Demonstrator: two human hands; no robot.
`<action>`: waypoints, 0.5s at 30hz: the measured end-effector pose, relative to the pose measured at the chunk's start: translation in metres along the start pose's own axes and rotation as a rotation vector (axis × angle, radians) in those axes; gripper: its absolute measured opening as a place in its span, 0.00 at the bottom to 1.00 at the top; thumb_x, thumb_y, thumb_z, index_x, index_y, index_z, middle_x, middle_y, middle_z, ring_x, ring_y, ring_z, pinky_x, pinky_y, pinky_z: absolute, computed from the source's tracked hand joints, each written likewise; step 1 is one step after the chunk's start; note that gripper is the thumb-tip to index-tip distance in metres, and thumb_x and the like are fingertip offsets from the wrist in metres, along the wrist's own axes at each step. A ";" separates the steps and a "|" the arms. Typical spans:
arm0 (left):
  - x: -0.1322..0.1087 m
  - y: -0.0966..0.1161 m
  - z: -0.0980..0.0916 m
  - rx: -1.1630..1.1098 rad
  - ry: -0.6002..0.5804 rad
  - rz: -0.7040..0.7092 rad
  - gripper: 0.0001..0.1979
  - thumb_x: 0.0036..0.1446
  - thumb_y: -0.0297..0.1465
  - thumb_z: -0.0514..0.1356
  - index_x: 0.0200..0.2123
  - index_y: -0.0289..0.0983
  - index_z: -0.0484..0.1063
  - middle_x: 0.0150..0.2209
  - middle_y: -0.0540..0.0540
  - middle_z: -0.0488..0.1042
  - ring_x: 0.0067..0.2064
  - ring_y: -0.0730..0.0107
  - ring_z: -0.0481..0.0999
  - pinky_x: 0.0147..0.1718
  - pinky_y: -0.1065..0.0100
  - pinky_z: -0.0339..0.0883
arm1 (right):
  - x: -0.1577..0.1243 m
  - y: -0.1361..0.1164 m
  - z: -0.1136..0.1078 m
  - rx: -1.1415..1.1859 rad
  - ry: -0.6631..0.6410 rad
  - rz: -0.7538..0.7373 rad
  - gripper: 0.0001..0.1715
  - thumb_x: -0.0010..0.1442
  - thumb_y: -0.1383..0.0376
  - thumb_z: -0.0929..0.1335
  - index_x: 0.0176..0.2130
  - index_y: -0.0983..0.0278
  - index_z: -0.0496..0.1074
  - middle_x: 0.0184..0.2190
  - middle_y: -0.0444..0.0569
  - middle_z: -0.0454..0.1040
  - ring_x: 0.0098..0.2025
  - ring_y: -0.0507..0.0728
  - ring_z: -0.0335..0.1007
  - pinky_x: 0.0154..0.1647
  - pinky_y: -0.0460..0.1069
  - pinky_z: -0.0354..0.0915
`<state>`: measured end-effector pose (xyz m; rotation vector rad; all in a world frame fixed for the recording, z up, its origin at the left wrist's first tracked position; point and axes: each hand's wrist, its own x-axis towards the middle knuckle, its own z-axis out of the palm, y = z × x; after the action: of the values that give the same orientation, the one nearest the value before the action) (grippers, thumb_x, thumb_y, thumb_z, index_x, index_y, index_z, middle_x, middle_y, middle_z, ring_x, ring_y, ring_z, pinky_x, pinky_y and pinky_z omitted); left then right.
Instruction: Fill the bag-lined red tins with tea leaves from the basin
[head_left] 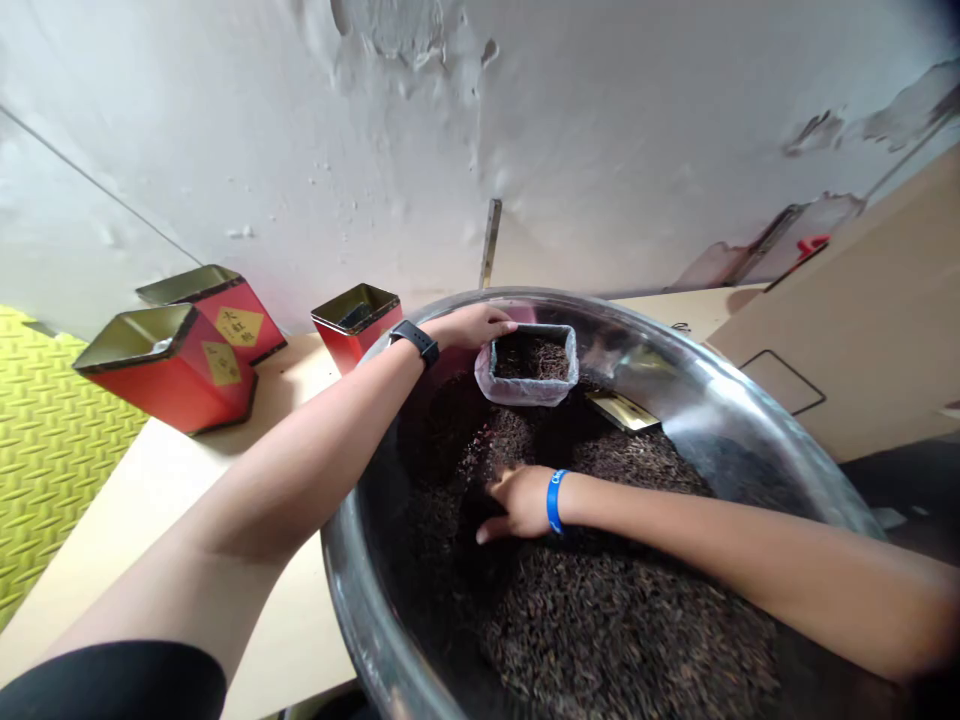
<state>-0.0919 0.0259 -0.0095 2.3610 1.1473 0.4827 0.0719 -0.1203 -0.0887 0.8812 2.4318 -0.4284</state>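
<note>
A wide metal basin [345,580] holds a mass of dark loose tea leaves [637,620]. Against its far inner side stands a small rectangular container lined with clear plastic [525,392], with dark leaves inside it. My left hand [476,325], wearing a black watch, is closed on the container's left rim; some of its fingers are hidden behind the edge. My right hand [523,500], with a blue wristband, is down in the leaves just in front of the container. Its thumb is spread away from the fingers, whose tips are partly hidden.
A gold packet or card [624,411] lies on the leaves, right of the container. Beside the basin is an open red tin [349,345], and two more red tins [202,375] stand farther left on the pale table [289,640]. A peeling wall [247,130] rises behind.
</note>
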 end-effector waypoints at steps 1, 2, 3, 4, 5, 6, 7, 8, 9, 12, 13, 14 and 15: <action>-0.001 0.001 0.000 0.031 0.013 0.001 0.21 0.57 0.42 0.48 0.38 0.32 0.72 0.32 0.45 0.71 0.31 0.70 0.65 0.30 0.69 0.56 | -0.003 -0.006 -0.002 0.009 -0.074 -0.031 0.51 0.46 0.34 0.57 0.51 0.70 0.66 0.48 0.65 0.67 0.47 0.67 0.67 0.41 0.55 0.64; -0.002 0.003 0.000 0.057 0.024 0.001 0.21 0.58 0.42 0.48 0.37 0.32 0.72 0.32 0.45 0.71 0.30 0.70 0.65 0.30 0.70 0.56 | -0.007 -0.011 -0.006 0.017 -0.143 -0.057 0.53 0.42 0.33 0.59 0.51 0.70 0.66 0.47 0.64 0.68 0.46 0.66 0.68 0.41 0.55 0.64; -0.002 0.004 0.000 0.070 0.029 -0.001 0.21 0.58 0.41 0.48 0.37 0.32 0.72 0.32 0.45 0.71 0.30 0.71 0.65 0.30 0.70 0.56 | -0.011 -0.016 -0.010 0.029 -0.193 -0.082 0.55 0.38 0.33 0.62 0.51 0.70 0.67 0.47 0.63 0.68 0.45 0.66 0.68 0.41 0.54 0.64; -0.003 0.005 0.000 0.075 0.028 -0.004 0.21 0.58 0.41 0.47 0.37 0.32 0.72 0.32 0.45 0.71 0.30 0.71 0.65 0.30 0.70 0.56 | -0.014 -0.019 -0.015 0.046 -0.224 -0.113 0.57 0.32 0.34 0.65 0.51 0.69 0.67 0.47 0.62 0.68 0.46 0.65 0.68 0.41 0.53 0.64; -0.003 0.005 0.000 0.077 0.028 -0.007 0.21 0.58 0.41 0.47 0.37 0.32 0.72 0.32 0.45 0.72 0.30 0.71 0.65 0.30 0.70 0.56 | -0.017 -0.021 -0.019 0.067 -0.243 -0.150 0.58 0.27 0.36 0.68 0.50 0.68 0.67 0.47 0.60 0.69 0.46 0.65 0.68 0.42 0.52 0.63; -0.003 0.005 0.000 0.077 0.028 -0.010 0.20 0.58 0.41 0.48 0.37 0.32 0.73 0.32 0.45 0.72 0.30 0.71 0.66 0.30 0.70 0.57 | -0.019 -0.022 -0.022 0.092 -0.256 -0.189 0.58 0.23 0.39 0.71 0.49 0.68 0.68 0.45 0.58 0.71 0.45 0.64 0.68 0.41 0.51 0.63; -0.002 0.005 -0.001 0.074 0.028 -0.012 0.20 0.58 0.41 0.48 0.38 0.33 0.73 0.32 0.45 0.72 0.31 0.71 0.66 0.30 0.70 0.57 | -0.020 -0.022 -0.024 0.113 -0.264 -0.223 0.58 0.21 0.41 0.72 0.48 0.68 0.68 0.43 0.57 0.72 0.43 0.64 0.69 0.41 0.50 0.63; -0.002 0.005 -0.001 0.069 0.025 -0.012 0.20 0.58 0.41 0.48 0.38 0.33 0.73 0.33 0.45 0.72 0.31 0.71 0.66 0.31 0.70 0.57 | -0.020 -0.022 -0.025 0.127 -0.267 -0.249 0.57 0.20 0.43 0.73 0.47 0.68 0.69 0.40 0.56 0.74 0.41 0.63 0.70 0.39 0.50 0.63; -0.001 0.004 -0.001 0.062 0.022 -0.016 0.20 0.57 0.41 0.48 0.39 0.33 0.73 0.33 0.45 0.72 0.31 0.70 0.66 0.31 0.70 0.57 | -0.020 -0.022 -0.025 0.128 -0.273 -0.262 0.55 0.21 0.44 0.73 0.46 0.68 0.69 0.38 0.54 0.74 0.39 0.62 0.71 0.38 0.50 0.63; 0.000 0.003 -0.001 0.046 0.008 -0.017 0.20 0.57 0.41 0.49 0.39 0.33 0.73 0.33 0.45 0.72 0.32 0.69 0.67 0.32 0.69 0.57 | -0.019 -0.024 -0.021 0.052 -0.273 -0.282 0.44 0.27 0.45 0.72 0.42 0.67 0.72 0.32 0.51 0.75 0.35 0.60 0.72 0.33 0.48 0.62; 0.000 0.003 -0.001 0.043 0.006 -0.013 0.19 0.57 0.41 0.49 0.39 0.33 0.73 0.33 0.45 0.72 0.33 0.69 0.67 0.33 0.69 0.57 | -0.019 -0.025 -0.020 0.008 -0.268 -0.298 0.41 0.30 0.45 0.72 0.41 0.66 0.73 0.31 0.51 0.76 0.34 0.60 0.72 0.31 0.48 0.62; 0.000 0.003 -0.001 0.042 0.005 -0.008 0.19 0.57 0.40 0.49 0.40 0.33 0.73 0.32 0.45 0.72 0.33 0.69 0.67 0.33 0.69 0.57 | -0.020 -0.027 -0.019 -0.037 -0.259 -0.316 0.39 0.32 0.46 0.71 0.40 0.66 0.73 0.31 0.52 0.76 0.33 0.60 0.72 0.30 0.48 0.61; 0.000 0.002 -0.001 0.039 0.005 -0.001 0.19 0.57 0.40 0.50 0.40 0.33 0.72 0.32 0.46 0.72 0.33 0.68 0.67 0.33 0.69 0.57 | -0.021 -0.028 -0.019 -0.078 -0.242 -0.335 0.37 0.34 0.46 0.70 0.40 0.66 0.73 0.31 0.52 0.76 0.33 0.60 0.72 0.29 0.49 0.61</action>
<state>-0.0911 0.0250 -0.0076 2.3939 1.1703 0.4705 0.0602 -0.1429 -0.0577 0.3624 2.3522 -0.5227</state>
